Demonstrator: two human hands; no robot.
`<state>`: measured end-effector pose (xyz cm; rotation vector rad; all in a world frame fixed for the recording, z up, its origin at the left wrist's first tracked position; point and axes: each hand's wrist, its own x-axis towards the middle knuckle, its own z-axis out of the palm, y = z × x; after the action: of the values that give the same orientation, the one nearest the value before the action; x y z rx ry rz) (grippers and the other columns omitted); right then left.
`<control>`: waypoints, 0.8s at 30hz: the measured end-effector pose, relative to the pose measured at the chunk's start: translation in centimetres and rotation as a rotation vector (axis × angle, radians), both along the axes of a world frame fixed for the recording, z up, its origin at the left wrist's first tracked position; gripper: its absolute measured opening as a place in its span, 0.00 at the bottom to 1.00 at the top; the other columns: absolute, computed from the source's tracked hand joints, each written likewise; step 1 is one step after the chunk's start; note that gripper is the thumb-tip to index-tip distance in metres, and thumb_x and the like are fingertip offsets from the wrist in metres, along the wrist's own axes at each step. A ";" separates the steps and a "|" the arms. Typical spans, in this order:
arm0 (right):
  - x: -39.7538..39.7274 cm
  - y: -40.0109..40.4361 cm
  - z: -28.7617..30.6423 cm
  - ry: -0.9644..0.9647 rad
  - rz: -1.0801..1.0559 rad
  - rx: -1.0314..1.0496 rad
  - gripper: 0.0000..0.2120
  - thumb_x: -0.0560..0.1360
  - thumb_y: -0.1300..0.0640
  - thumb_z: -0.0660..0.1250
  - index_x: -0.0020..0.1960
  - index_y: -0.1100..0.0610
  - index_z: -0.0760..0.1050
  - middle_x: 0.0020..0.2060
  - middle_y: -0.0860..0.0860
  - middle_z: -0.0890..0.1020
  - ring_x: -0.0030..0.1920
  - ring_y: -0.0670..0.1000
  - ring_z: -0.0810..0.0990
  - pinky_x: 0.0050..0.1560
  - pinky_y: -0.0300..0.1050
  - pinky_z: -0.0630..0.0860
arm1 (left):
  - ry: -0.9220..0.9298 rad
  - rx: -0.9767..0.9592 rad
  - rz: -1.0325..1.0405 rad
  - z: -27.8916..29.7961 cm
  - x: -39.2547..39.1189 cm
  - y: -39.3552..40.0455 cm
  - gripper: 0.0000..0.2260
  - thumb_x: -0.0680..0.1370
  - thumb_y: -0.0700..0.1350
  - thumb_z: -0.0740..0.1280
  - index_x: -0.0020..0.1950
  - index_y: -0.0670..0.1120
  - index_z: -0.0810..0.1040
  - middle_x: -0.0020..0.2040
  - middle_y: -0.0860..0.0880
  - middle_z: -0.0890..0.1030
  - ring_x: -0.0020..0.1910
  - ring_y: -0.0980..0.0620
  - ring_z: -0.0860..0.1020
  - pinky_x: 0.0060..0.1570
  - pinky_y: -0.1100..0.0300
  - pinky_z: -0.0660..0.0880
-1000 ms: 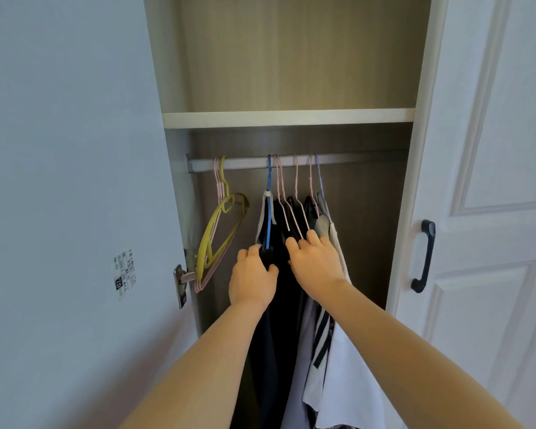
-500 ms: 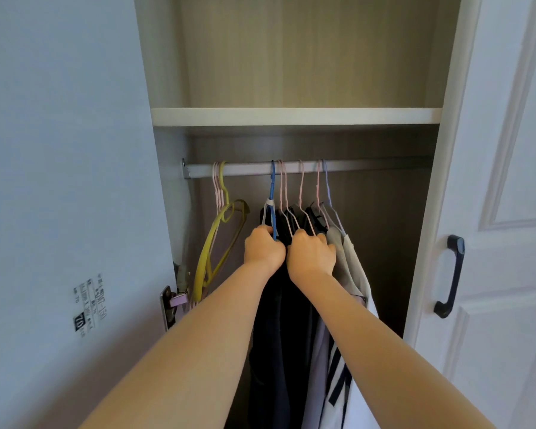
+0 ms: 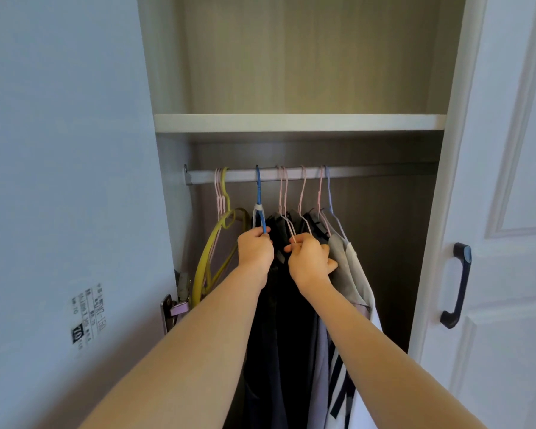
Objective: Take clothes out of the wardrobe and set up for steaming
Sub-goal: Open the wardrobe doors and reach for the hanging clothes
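Both of my hands sit higher among the clothes than they did a second ago, when they were lower down on the fabric with the fingers laid flat. Half a second back they had already risen to the hanger necks, and since then my right hand has drawn a little apart from the left one, so dark cloth shows between them.

My left hand (image 3: 256, 250) is curled round the lower neck of the blue hanger (image 3: 259, 199), whose hook is over the rail (image 3: 369, 174). The fingers are closed tight on it just below its pale collar piece. My right hand (image 3: 310, 263) pinches the wire of a pink hanger (image 3: 287, 221) between thumb and forefinger, with the other fingers folded under and the thumb side pushing against the grey garment (image 3: 342, 267) to its right.

The dark garments (image 3: 279, 351) hang directly beneath and between my two hands, all on the rail. Right of the grey one hangs a white garment (image 3: 364, 292), and a striped piece (image 3: 338, 388) shows lower down beside my right forearm.

Left of my left hand, a bare yellow hanger (image 3: 209, 258) and some bare pink ones dangle near the left end of the rail. Above the rail runs a white shelf (image 3: 297, 122). The right door carries a dark handle (image 3: 457, 286), and the left door bears a small printed label (image 3: 89, 314).
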<state>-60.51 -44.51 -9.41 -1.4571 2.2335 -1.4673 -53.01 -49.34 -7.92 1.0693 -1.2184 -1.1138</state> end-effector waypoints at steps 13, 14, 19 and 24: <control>1.2 4.8 2.3 -0.116 0.054 -0.061 0.11 0.78 0.65 0.55 0.54 0.54 0.72 0.43 0.46 0.76 0.59 0.52 0.67 0.63 0.51 0.63 | 0.019 -0.145 0.097 1.9 -0.3 2.4 0.13 0.80 0.36 0.58 0.58 0.40 0.80 0.38 0.45 0.76 0.31 0.52 0.70 0.31 0.61 0.67; 1.1 5.4 2.4 -0.127 0.058 -0.073 0.11 0.78 0.65 0.55 0.52 0.53 0.72 0.41 0.44 0.75 0.59 0.53 0.69 0.64 0.54 0.65 | 0.024 -0.137 0.098 2.2 -0.3 2.5 0.13 0.80 0.37 0.58 0.58 0.40 0.80 0.40 0.44 0.77 0.34 0.51 0.72 0.34 0.60 0.69; 0.7 7.5 3.2 -0.128 0.086 -0.113 0.09 0.79 0.63 0.58 0.47 0.49 0.69 0.43 0.48 0.77 0.53 0.56 0.76 0.58 0.59 0.73 | 0.046 -0.108 0.094 2.9 -0.5 2.8 0.13 0.80 0.37 0.59 0.61 0.40 0.79 0.55 0.36 0.81 0.46 0.44 0.78 0.49 0.54 0.75; 0.5 8.5 3.5 -0.173 0.112 -0.104 0.08 0.79 0.61 0.59 0.48 0.48 0.70 0.49 0.52 0.78 0.52 0.56 0.76 0.59 0.59 0.73 | 0.057 -0.077 0.057 3.9 -0.1 2.9 0.13 0.81 0.37 0.59 0.62 0.38 0.78 0.58 0.35 0.79 0.57 0.38 0.78 0.49 0.57 0.73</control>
<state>-60.06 -36.01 -5.88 -1.3987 1.9705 -1.6271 -53.10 -46.46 -4.03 1.0017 -1.1699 -1.0389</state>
